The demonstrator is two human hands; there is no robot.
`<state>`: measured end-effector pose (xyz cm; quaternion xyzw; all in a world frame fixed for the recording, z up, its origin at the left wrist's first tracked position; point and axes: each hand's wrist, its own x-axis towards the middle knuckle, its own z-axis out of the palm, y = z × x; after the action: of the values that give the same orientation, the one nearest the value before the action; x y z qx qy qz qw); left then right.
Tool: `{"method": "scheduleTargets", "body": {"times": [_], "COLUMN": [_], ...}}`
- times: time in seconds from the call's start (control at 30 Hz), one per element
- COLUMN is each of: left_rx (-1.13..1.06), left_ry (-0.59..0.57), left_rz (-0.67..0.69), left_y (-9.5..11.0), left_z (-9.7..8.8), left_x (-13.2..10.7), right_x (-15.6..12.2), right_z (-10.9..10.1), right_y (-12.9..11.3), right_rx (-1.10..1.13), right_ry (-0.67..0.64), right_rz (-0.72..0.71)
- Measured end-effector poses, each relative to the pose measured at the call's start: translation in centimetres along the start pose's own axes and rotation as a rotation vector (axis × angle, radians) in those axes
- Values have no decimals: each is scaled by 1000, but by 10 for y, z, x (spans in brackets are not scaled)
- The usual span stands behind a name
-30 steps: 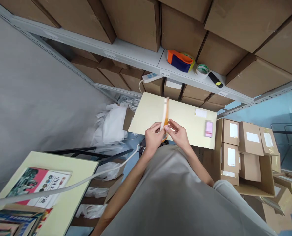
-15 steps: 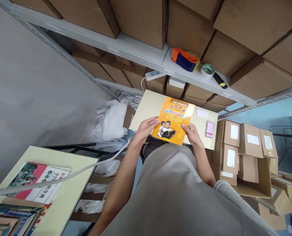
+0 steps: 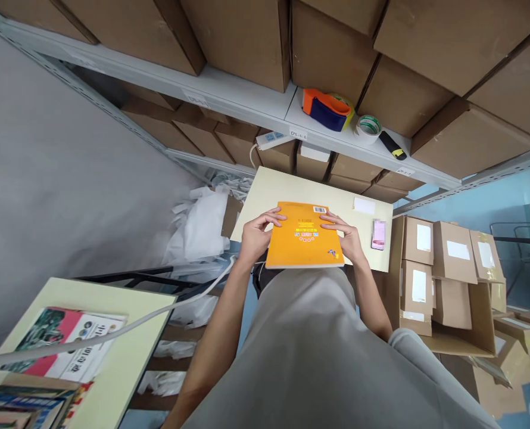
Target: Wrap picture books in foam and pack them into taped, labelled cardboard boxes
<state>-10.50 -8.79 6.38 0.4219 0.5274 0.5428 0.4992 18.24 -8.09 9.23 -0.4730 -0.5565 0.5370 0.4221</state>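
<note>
An orange paperback book (image 3: pixel 287 244) is held between both hands in front of my body, over the near edge of a pale yellow table (image 3: pixel 287 185). Its back cover faces up, with a barcode in the far right corner and small print upside down in the middle. My left hand (image 3: pixel 258 235) grips the left edge, fingers on the cover. On the right edge, my right hand (image 3: pixel 348 238) holds it with fingers lying across the cover. Both thumbs are hidden. A phone with a pink screen (image 3: pixel 379 234) and a white paper slip (image 3: pixel 364 205) lie on the table.
Above the table, a grey shelf (image 3: pixel 242 98) bears cardboard boxes, an orange-and-blue tape dispenser (image 3: pixel 327 110), a tape roll (image 3: pixel 368 127) and a black cutter (image 3: pixel 393 146). Small labelled boxes (image 3: pixel 459 253) stack at right. A side table (image 3: pixel 151 316) holds books; a white cable (image 3: pixel 158 316) crosses it.
The orange book has been turned over: its front cover with two pictured children was showing, now the back cover is. Both hands have shifted their grip along its edges.
</note>
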Motion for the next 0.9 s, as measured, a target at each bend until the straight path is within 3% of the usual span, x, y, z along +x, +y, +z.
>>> {"method": "scheduleTargets", "body": {"times": [0.1, 0.37, 0.5, 0.73, 0.9], "left_rx": [-28, 62, 20, 5, -27], "left_ry": [-5, -60, -98, 70, 112], "left_rz": [-47, -93, -119, -127, -103], "left_y": [-2, 1, 7, 1, 8], "left_z": [-6, -13, -7, 11, 12], "left_x": [-1, -5, -7, -3, -5], "right_x": [-3, -9, -8, -3, -4], "right_z": [0, -8, -10, 6, 7], "right_y": [1, 5, 0, 7, 5], "right_rx": [0, -6, 34, 135, 143], "right_ry": [-16, 122, 72, 135, 154], "right_rz": [22, 96, 131, 279, 238]}}
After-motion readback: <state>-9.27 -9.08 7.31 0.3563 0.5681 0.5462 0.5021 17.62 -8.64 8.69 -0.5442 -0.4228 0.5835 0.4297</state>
